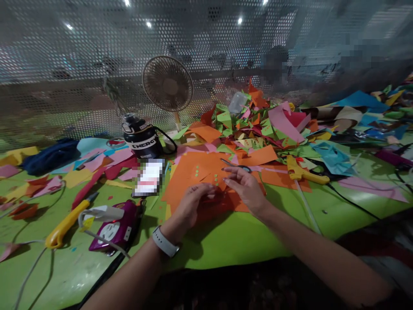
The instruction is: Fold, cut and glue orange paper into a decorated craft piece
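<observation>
Orange paper sheets [180,185] lie stacked on the green tabletop beneath both hands. Small green paper bits [196,171] sit in a short row on the top sheet, with more near my fingertips. My left hand [195,201], with a white watch strap on its wrist, is low over the paper, its fingers curled in; whatever they hold is hidden. Above the sheet to the right, my right hand [243,186] has its thumb and forefinger apart, and nothing visible lies between them. Just behind its fingers rest scissors [237,166] with dark handles.
A yellow glue gun [305,173] lies at right, another yellow corded tool [67,224] at left beside a purple power strip [114,228]. A phone [150,177], black bottle [143,140] and fan [167,84] stand behind. Coloured paper scraps [258,133] heap against the perforated metal screen [206,38].
</observation>
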The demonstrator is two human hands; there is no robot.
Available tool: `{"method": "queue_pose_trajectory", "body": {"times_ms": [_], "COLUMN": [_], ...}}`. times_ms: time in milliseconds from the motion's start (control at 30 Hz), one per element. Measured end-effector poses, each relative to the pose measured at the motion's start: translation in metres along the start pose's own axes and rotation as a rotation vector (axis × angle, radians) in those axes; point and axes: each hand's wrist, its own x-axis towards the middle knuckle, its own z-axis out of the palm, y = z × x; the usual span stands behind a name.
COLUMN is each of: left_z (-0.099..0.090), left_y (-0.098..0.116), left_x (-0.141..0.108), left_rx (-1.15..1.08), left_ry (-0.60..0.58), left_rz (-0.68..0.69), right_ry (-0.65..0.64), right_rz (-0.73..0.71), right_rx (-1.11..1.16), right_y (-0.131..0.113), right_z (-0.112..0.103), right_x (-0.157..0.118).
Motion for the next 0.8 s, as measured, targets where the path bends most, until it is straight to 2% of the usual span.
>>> {"method": "queue_pose_trajectory", "body": {"times_ms": [300,467,800], "left_z": [0.0064,0.0054,0.0035], "left_y": [-0.0029,-0.0052,-0.0071], "left_x": [-0.0031,-0.002,-0.0006], "left_rx": [0.103,0.141,0.184], "left_ry": [-0.031,-0.048,-0.073], "left_rz": [0.09,0.137,0.16], "right_ry": [0.023,-0.012,-0.026], "right_rz": [-0.077,-0.114,-0.123], "right_rx": [-0.125,-0.161,-0.185], "right_y": [-0.0012,0.0026,0.006], "right_z": [-0.0021,-0.0018,-0.0009], "right_x": [0.0004,0.0006,0.0009]}}
